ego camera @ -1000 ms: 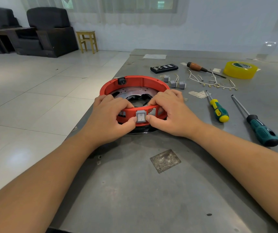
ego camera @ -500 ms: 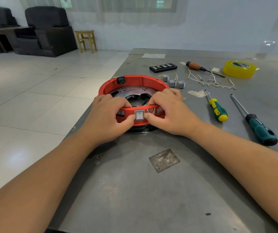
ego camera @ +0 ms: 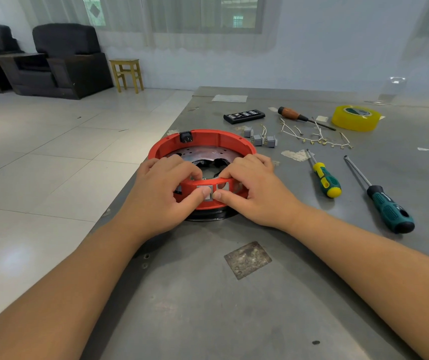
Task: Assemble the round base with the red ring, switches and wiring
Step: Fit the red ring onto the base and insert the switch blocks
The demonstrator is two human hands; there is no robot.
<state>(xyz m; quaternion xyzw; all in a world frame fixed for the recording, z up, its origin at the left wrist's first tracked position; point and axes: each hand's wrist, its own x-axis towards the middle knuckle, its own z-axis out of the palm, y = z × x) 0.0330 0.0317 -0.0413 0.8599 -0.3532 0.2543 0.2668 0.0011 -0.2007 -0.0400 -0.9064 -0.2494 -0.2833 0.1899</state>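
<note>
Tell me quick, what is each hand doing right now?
Left hand: closed on the round red plastic ring, thumb pressing the small grey square switch.
Right hand: closed on the same ring, thumb beside that switch.

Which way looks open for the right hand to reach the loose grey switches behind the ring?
Probably yes: the right hand need only let go of the red ring; the grey switches lie beyond it on bare table.
</note>
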